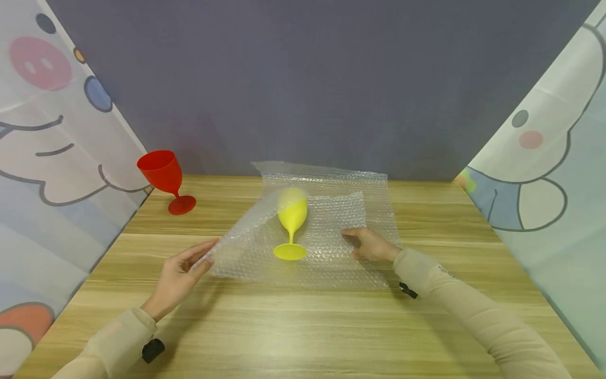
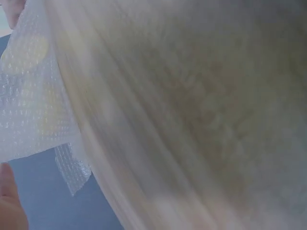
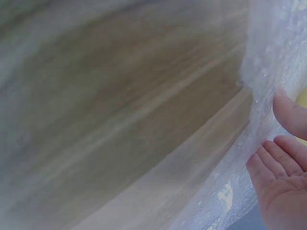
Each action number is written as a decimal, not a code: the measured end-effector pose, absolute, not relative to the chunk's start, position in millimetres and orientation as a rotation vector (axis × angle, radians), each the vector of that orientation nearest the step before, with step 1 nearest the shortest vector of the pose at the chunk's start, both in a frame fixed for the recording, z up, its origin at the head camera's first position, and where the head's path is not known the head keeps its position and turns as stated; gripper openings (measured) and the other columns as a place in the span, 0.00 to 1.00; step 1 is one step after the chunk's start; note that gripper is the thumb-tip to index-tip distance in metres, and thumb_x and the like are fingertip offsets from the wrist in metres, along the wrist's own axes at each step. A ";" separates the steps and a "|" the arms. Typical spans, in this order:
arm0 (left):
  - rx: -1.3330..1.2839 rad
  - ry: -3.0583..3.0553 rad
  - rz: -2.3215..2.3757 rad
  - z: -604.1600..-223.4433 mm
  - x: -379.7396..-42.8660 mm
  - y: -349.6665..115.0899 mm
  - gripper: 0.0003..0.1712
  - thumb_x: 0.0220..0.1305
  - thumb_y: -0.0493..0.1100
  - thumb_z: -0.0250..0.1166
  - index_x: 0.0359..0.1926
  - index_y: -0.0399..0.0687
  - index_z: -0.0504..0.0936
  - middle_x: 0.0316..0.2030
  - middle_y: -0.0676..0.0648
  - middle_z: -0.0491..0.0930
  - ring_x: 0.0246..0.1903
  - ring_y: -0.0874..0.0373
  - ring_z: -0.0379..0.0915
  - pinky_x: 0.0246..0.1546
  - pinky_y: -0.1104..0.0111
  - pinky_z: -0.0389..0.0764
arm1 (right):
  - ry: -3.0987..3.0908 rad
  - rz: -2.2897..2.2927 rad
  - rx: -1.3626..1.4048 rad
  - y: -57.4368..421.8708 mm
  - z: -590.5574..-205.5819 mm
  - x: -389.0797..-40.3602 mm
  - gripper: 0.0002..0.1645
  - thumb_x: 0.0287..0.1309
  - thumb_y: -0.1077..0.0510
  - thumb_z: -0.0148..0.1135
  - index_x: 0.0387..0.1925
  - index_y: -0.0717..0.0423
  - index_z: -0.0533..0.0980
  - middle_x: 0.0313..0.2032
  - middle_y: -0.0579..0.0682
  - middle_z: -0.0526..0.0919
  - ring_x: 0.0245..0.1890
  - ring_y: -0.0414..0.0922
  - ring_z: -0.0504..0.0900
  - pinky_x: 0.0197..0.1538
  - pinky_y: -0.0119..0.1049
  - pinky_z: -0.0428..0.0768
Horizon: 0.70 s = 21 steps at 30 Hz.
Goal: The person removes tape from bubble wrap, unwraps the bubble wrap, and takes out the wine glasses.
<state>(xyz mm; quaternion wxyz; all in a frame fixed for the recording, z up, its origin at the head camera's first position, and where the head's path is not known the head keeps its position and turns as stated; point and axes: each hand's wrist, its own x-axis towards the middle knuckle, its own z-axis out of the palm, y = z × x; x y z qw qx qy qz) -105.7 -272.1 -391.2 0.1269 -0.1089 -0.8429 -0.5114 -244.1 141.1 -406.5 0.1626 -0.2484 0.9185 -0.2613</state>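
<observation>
A yellow plastic goblet (image 1: 292,217) lies on a sheet of bubble wrap (image 1: 326,247), its foot toward me. One raised flap of the wrap covers part of its bowl. My left hand (image 1: 177,276) pinches the wrap's left edge between thumb and fingers, holding it above the table. In the left wrist view, the wrap (image 2: 29,115) hangs between the fingertips at the frame's left edge. On the right side, my right hand (image 1: 372,245) rests against the wrap. The right wrist view shows its fingers (image 3: 280,160) fairly straight, with the thumb apart from them.
A red goblet (image 1: 162,172) stands upright at the back left of the wooden table (image 1: 265,331). Behind the table rises a grey panel (image 1: 303,89). Cartoon-printed sheets (image 1: 535,147) line both sides.
</observation>
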 end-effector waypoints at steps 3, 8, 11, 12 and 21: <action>-0.196 -2.488 -1.505 -391.8 -104.9 -273.5 0.20 0.62 0.39 0.59 0.55 0.40 0.75 0.49 0.68 0.75 0.48 0.79 0.70 0.41 0.86 0.74 | 2.618 -0.741 -0.710 142.0 -406.9 -243.6 0.41 0.43 0.68 0.66 0.62 0.60 0.64 0.63 0.61 0.64 0.64 0.60 0.60 0.67 0.53 0.57; -0.026 -2.532 -1.554 -391.3 -104.7 -279.4 0.23 0.63 0.43 0.59 0.55 0.32 0.73 0.44 0.68 0.76 0.44 0.82 0.70 0.42 0.86 0.74 | 2.618 -0.724 -0.702 142.3 -406.9 -243.4 0.41 0.43 0.67 0.66 0.63 0.60 0.64 0.64 0.60 0.64 0.65 0.60 0.59 0.67 0.54 0.57; 0.052 -2.631 -1.517 -389.5 -103.9 -283.0 0.25 0.63 0.45 0.59 0.56 0.33 0.72 0.47 0.52 0.79 0.42 0.80 0.71 0.39 0.85 0.76 | 2.616 -0.718 -0.684 141.7 -406.8 -243.7 0.42 0.43 0.67 0.66 0.63 0.59 0.63 0.64 0.59 0.64 0.65 0.59 0.59 0.67 0.54 0.56; 0.077 -2.669 -1.498 -388.6 -103.7 -284.0 0.26 0.63 0.46 0.59 0.56 0.34 0.72 0.48 0.46 0.79 0.41 0.80 0.70 0.38 0.84 0.75 | 2.617 -0.714 -0.682 141.6 -406.9 -243.8 0.42 0.43 0.67 0.66 0.63 0.58 0.63 0.64 0.59 0.64 0.65 0.59 0.59 0.67 0.54 0.56; 0.120 -2.867 -1.420 -387.8 -109.5 -293.7 0.26 0.63 0.44 0.58 0.56 0.30 0.70 0.50 0.32 0.76 0.38 0.72 0.74 0.37 0.79 0.76 | 2.620 -0.723 -0.691 140.8 -407.7 -244.5 0.42 0.43 0.67 0.66 0.63 0.59 0.63 0.64 0.59 0.64 0.65 0.59 0.59 0.67 0.53 0.56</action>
